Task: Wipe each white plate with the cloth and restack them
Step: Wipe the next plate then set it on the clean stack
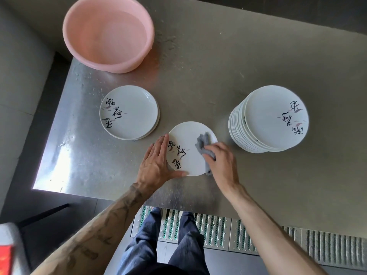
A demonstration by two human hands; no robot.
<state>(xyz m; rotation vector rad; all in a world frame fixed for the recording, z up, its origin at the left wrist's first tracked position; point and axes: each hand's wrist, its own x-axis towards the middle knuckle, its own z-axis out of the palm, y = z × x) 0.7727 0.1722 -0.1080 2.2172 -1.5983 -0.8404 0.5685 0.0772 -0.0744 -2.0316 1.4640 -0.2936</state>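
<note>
A white plate (190,141) with black brush writing lies flat on the steel table, near the front edge. My left hand (156,161) rests against its left rim with straight fingers, thumb along the near rim. My right hand (220,161) grips a grey cloth (203,143) and presses it onto the plate's right side. A low stack of the same plates (129,113) sits to the left. A tall stack of several plates (268,120) stands to the right.
A pink plastic basin (108,32) stands at the back left of the steel table (198,86). The table's left edge drops to a dark floor. A metal floor grate (218,231) runs below the front edge by my legs.
</note>
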